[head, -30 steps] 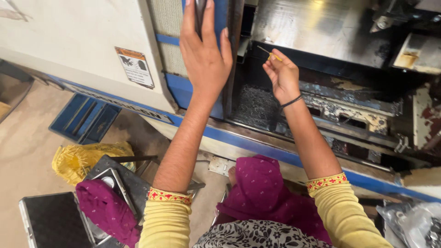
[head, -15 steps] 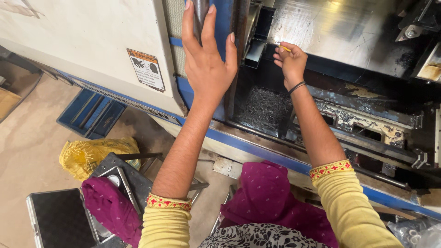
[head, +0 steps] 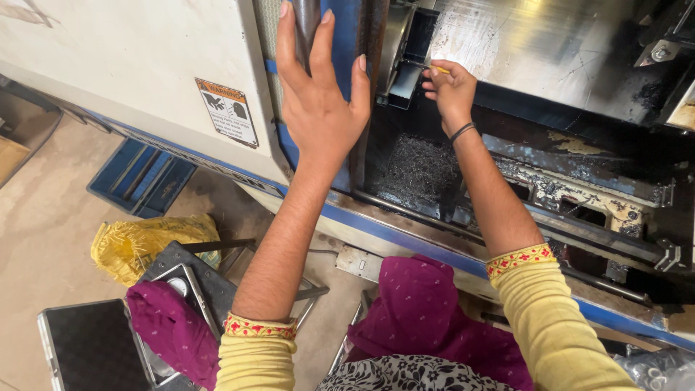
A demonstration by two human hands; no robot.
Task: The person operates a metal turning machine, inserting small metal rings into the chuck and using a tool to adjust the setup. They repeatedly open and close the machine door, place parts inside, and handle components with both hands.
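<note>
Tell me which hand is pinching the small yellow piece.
The right hand, reaching into the dark machine bay, pinches the small yellow piece. The left hand lies flat and open against the blue door edge.

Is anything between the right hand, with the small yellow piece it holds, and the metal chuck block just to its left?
Nothing visible stands between them. The right hand pinches the small yellow piece right beside the metal chuck block. The left hand rests flat on the door edge, off to the side.
</note>
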